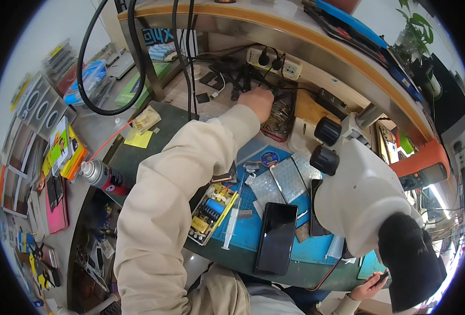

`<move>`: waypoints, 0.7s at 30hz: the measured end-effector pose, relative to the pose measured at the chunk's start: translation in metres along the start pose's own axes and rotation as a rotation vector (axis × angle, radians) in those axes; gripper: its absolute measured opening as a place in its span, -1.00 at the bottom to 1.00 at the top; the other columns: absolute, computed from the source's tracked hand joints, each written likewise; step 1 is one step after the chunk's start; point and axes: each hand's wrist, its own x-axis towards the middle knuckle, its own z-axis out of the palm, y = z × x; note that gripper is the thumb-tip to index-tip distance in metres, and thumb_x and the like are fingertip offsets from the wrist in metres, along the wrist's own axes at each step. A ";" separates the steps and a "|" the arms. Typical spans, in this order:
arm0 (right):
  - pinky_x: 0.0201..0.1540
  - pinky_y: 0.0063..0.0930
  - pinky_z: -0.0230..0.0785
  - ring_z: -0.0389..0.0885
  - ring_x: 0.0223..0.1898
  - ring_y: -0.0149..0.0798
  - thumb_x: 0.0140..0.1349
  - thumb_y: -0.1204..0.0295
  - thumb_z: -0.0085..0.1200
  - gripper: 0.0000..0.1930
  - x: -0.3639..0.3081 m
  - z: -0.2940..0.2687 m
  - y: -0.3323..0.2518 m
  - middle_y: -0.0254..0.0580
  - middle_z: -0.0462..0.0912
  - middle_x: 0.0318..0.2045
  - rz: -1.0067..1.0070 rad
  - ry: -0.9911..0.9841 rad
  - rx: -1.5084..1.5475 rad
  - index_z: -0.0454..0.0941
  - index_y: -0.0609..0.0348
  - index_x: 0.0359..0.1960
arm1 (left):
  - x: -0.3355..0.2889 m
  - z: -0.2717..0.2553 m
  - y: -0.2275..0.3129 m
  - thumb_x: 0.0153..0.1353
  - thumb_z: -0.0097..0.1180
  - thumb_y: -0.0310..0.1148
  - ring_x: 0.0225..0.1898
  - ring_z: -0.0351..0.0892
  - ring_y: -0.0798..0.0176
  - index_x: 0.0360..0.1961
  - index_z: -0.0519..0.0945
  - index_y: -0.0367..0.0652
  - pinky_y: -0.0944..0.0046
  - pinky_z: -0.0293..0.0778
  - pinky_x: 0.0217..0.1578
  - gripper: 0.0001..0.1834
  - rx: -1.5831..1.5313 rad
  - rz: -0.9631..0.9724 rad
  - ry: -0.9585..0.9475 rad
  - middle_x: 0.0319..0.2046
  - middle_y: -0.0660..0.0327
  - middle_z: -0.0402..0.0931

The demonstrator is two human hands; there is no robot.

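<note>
My left arm, in a beige sleeve, stretches across the bench to its back. There my left hand (259, 103) is curled over the near left edge of a dark tray (294, 113) of small metal pieces. Its fingertips are hidden, so what they hold cannot be made out. At the lower right, my right hand (368, 287) pinches a small dark object (383, 276), partly covered by the microscope. A black phone (276, 239) lies on the blue mat (244, 239) in front of me. Left of it are a syringe (232, 223) and an opened device with a circuit board (212, 212).
A white microscope (356, 194) with black knobs overhangs the right side. A spray can (104, 177) with a red straw stands at the left. Cables (175, 52) hang at upper left. A power strip (274, 64) lies under the shelf (295, 32). An orange-cased meter (421, 167) sits right.
</note>
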 end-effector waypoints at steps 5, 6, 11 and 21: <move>-0.34 -0.66 0.17 0.32 -0.36 -0.57 0.67 0.34 -0.03 -0.53 0.002 -0.003 0.016 -0.36 0.62 -0.12 0.022 0.053 -0.005 0.33 0.44 0.43 | 0.028 0.013 -0.015 0.16 0.38 -0.34 0.00 0.72 -0.04 -0.30 0.77 -0.02 -0.06 0.65 -0.02 -0.91 -0.053 0.043 -0.106 -0.14 0.13 0.74; -0.33 -0.66 0.17 0.32 -0.36 -0.57 0.67 0.34 -0.02 -0.53 0.001 -0.005 0.023 -0.36 0.63 -0.12 0.030 0.071 -0.012 0.33 0.44 0.43 | 0.033 0.014 -0.014 0.16 0.38 -0.34 0.02 0.72 -0.03 -0.30 0.77 0.00 -0.05 0.65 -0.02 -0.92 -0.037 0.064 -0.107 -0.14 0.15 0.73; -0.32 -0.67 0.19 0.35 -0.35 -0.58 0.67 0.29 -0.02 -0.58 0.003 -0.017 0.036 -0.37 0.62 -0.17 0.016 -0.002 -0.079 0.41 0.40 0.33 | 0.044 0.016 -0.010 0.21 0.38 -0.33 0.07 0.68 0.02 -0.29 0.77 0.06 -0.03 0.63 -0.01 -0.94 0.008 0.117 -0.159 -0.11 0.22 0.69; -0.32 -0.68 0.23 0.41 -0.35 -0.57 0.67 0.27 -0.01 -0.65 -0.002 -0.014 0.035 -0.39 0.65 -0.21 0.030 0.013 -0.084 0.54 0.33 0.20 | 0.049 0.012 -0.028 0.19 0.39 -0.32 0.08 0.65 0.04 -0.25 0.78 0.08 -0.03 0.60 0.06 -0.90 -0.057 0.170 -0.184 -0.13 0.25 0.66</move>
